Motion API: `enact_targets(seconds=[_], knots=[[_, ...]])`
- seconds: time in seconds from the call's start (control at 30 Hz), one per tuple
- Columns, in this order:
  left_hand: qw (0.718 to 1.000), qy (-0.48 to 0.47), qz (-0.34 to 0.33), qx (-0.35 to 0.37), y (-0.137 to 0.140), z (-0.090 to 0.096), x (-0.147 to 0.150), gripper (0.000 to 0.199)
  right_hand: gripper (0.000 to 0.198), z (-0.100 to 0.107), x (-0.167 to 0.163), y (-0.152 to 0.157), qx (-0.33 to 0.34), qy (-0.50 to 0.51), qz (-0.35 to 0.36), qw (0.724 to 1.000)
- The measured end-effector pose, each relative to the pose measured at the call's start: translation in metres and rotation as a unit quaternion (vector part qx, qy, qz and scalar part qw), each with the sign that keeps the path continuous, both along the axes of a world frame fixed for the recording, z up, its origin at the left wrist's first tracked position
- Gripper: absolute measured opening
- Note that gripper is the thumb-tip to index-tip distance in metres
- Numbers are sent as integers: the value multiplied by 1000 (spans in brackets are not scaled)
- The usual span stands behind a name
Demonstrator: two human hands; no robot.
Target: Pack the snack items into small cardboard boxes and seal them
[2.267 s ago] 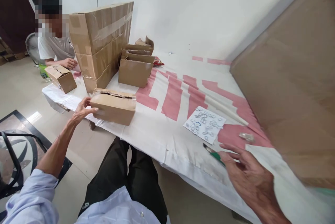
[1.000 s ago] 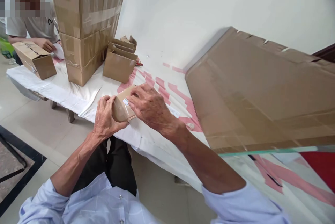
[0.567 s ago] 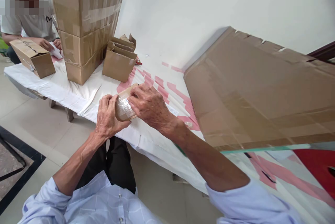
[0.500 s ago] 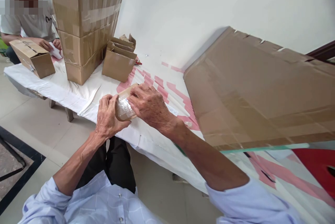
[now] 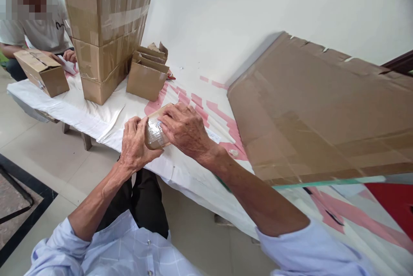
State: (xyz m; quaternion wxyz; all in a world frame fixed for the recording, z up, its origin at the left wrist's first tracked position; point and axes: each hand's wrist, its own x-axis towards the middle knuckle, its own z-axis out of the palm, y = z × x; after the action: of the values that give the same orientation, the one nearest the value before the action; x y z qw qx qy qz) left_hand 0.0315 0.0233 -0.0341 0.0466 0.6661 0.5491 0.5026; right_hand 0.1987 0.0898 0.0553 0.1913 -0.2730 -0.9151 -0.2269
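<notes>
Cardboard, taped glossy: the small box (image 5: 155, 131) sits at the bench (image 5: 97, 116) edge, clamped between my left hand (image 5: 135, 142) and right hand (image 5: 185, 131), fingers curled tight, long axis running away from me.

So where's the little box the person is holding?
In the head view, the small box sits at the table's near edge, left of centre, gripped between the left hand and right hand.
</notes>
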Motion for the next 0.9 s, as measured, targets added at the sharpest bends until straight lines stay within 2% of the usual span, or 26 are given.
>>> enact_targets(seconds=[0.13, 0.63, 0.9], knots=[[1000, 0, 0, 0, 0, 1, 1, 102, 24, -2, 2, 0, 8, 2, 4, 1000], [1000, 13, 4, 0, 0, 1, 2, 103, 25, 2, 6, 4, -24, 2, 1, 1000], [999, 30, 11, -5, -2, 6, 4, 96, 22, 5, 4, 1, -37, -4, 4, 999]])
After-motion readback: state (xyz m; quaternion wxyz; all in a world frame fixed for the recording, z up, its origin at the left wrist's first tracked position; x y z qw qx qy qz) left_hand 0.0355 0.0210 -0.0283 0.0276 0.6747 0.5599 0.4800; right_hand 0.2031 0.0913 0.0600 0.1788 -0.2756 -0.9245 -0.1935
